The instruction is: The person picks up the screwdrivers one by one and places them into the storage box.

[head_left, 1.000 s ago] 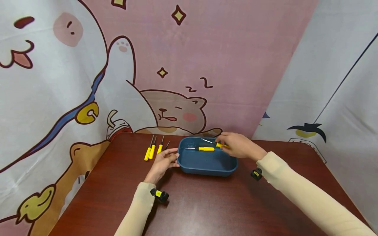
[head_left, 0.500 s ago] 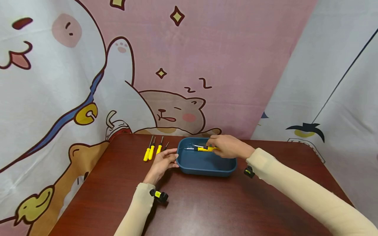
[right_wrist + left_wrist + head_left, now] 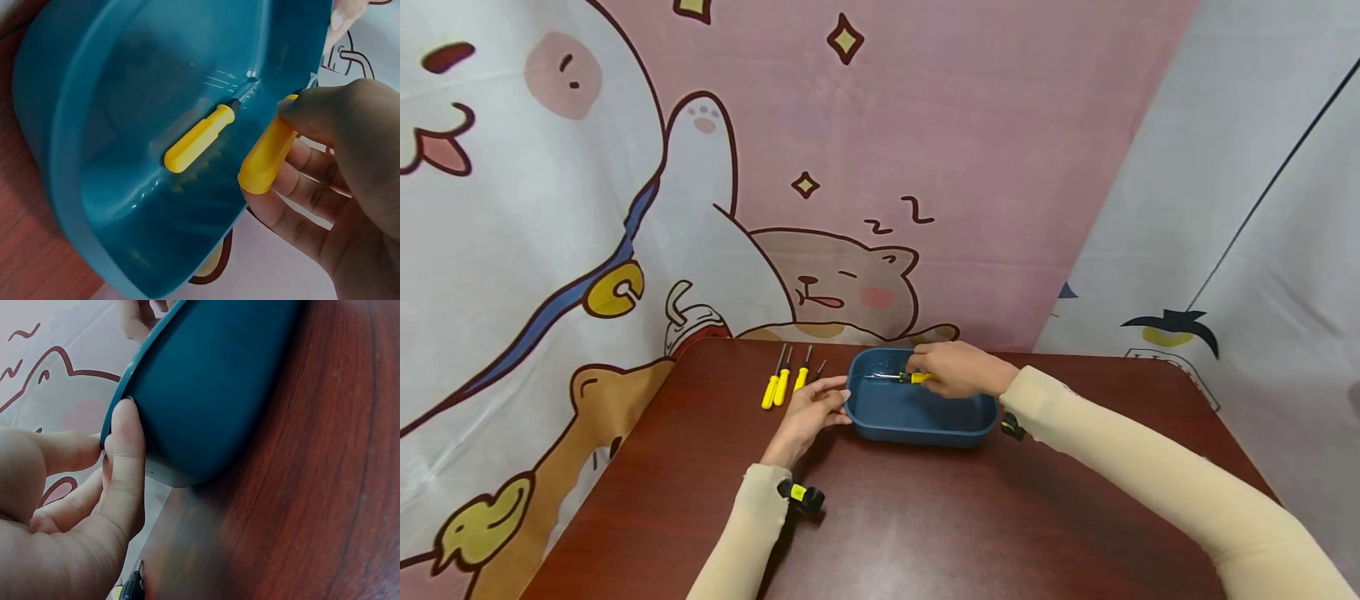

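Note:
My left hand point(image 3: 805, 417) pinches the left rim of a blue tray point(image 3: 925, 435); in the left wrist view, thumb and fingertips meet at the rim of the tray point(image 3: 200, 394). Over the tray's far side, my right hand point(image 3: 958, 369) grips a screwdriver by its yellow handle. That held screwdriver point(image 3: 269, 153) shows in the right wrist view, raised beside the inner wall, its shaft mostly hidden by the thumb. Below it, a second screwdriver point(image 3: 197, 140) with a yellow handle lies on the tray floor, shaft pointing left in the head view.
Several yellow-handled screwdrivers point(image 3: 782, 387) lie side by side left of the tray, shafts pointing away; the nearest is partly hidden by my left hand. A brown wooden table point(image 3: 910, 517) carries everything. Behind its far edge hangs a cartoon-printed cloth point(image 3: 985, 167).
My right hand has moved left over the tray with its screwdriver, from the far right rim towards the screwdriver lying inside. The left hand keeps its place on the rim.

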